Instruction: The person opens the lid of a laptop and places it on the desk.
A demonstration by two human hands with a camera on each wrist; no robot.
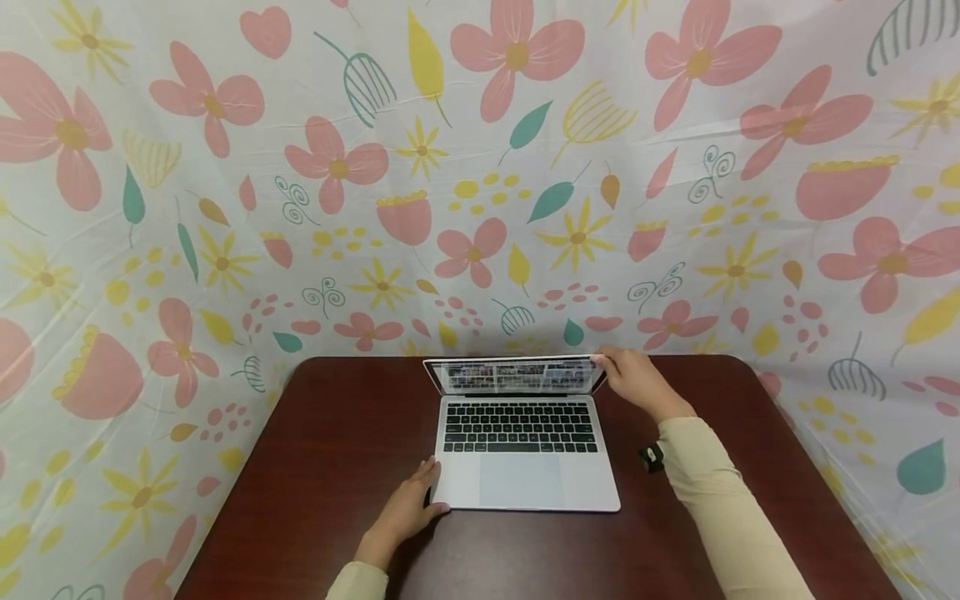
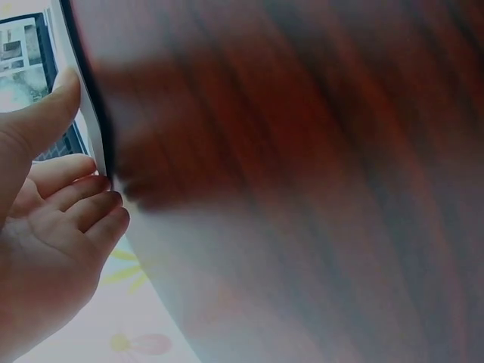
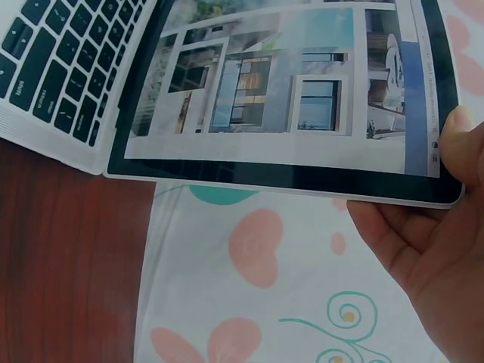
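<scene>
A silver laptop (image 1: 517, 479) lies on the table, its black keyboard (image 1: 519, 427) facing me. Its screen (image 1: 517, 377) is raised at an angle and lit with rows of pictures. At the screen's upper right corner, my right hand (image 1: 637, 383) pinches the rim; the right wrist view shows the thumb (image 3: 460, 151) on the front face and the fingers behind. My left hand (image 1: 408, 502) rests against the base's front left corner, fingers along the left side and thumb at the front edge. In the left wrist view the fingers (image 2: 87, 208) look loosely extended.
The dark reddish-brown table (image 1: 322, 450) has rounded far corners. A white cloth (image 1: 480, 292) with flowers and leaves hangs close behind it and on both sides. A small dark object (image 1: 651, 457) shows beside my right sleeve (image 1: 720, 508).
</scene>
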